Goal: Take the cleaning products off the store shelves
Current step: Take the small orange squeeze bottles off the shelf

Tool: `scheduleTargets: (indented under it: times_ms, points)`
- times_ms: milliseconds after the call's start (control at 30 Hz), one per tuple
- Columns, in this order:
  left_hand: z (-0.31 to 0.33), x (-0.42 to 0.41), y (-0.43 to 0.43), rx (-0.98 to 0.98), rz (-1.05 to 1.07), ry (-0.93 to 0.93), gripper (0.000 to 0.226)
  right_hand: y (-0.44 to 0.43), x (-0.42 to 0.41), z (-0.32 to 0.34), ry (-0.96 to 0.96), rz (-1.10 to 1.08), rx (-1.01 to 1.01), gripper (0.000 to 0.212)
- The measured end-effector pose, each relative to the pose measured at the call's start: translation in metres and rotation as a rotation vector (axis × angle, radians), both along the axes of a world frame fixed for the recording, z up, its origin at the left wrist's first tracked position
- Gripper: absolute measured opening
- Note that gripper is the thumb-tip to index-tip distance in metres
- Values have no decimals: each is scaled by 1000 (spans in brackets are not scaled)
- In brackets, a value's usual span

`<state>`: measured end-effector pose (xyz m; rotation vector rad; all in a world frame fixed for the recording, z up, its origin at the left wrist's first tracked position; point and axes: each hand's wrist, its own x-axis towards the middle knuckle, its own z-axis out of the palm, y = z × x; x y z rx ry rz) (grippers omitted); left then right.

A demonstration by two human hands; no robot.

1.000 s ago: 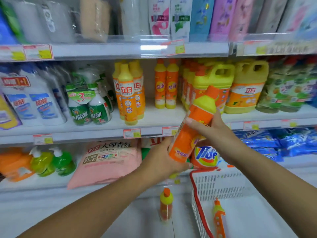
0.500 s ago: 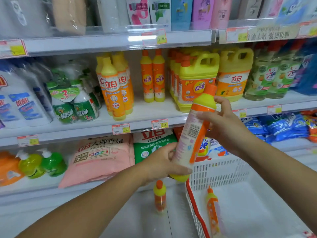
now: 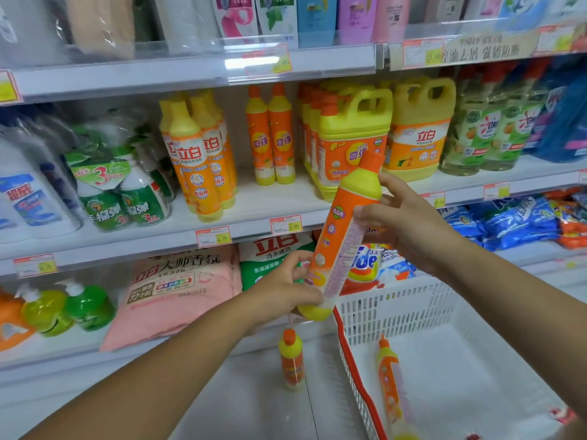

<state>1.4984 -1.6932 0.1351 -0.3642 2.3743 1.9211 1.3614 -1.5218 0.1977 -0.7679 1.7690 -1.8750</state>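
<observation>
Beside the basket (image 3: 397, 300) | left hand (image 3: 279, 290): fingers (image 3: 297, 258) curled round bottle (image 3: 340, 246) base | right hand (image 3: 413, 227): fingers pinching its upper body.

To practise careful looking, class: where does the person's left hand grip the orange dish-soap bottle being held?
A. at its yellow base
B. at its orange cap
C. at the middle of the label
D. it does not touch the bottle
A: the left hand grips the yellow base of the tilted orange dish-soap bottle, while the right hand holds it higher up, below the cap.
</observation>
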Motion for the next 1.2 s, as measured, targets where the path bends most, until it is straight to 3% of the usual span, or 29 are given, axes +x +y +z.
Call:
scheduleTargets:
  times_ms: [167, 300, 467, 600, 700, 833, 1000, 1200]
  points:
    - [-4, 5, 6, -94, 55, 64, 65, -4, 5, 2, -47, 67, -25, 50]
    - [-3, 8, 7, -185, 88, 95, 64, -8, 13, 5, 147, -21, 148, 68]
    - [1, 9, -4, -156, 22, 52, 48, -14, 8, 0, 19, -75, 43, 70]
    - [-5, 10, -7, -51, -2, 31, 68, -19, 8, -7, -30, -39, 31, 78]
    - [-10, 12, -5, -44, 23, 74, 69, -21, 8, -7, -86, 42, -2, 69]
    - [-16, 15, -6, -66, 40, 71, 66, -20, 14, -3, 75, 65, 178, 64]
    - [-18, 17, -10, -75, 6, 34, 65, -20, 19, -6, 137, 75, 158, 43]
    - [-6, 9, -14, -28, 118, 125, 61, -32, 32, -18, 164, 119, 190, 50]
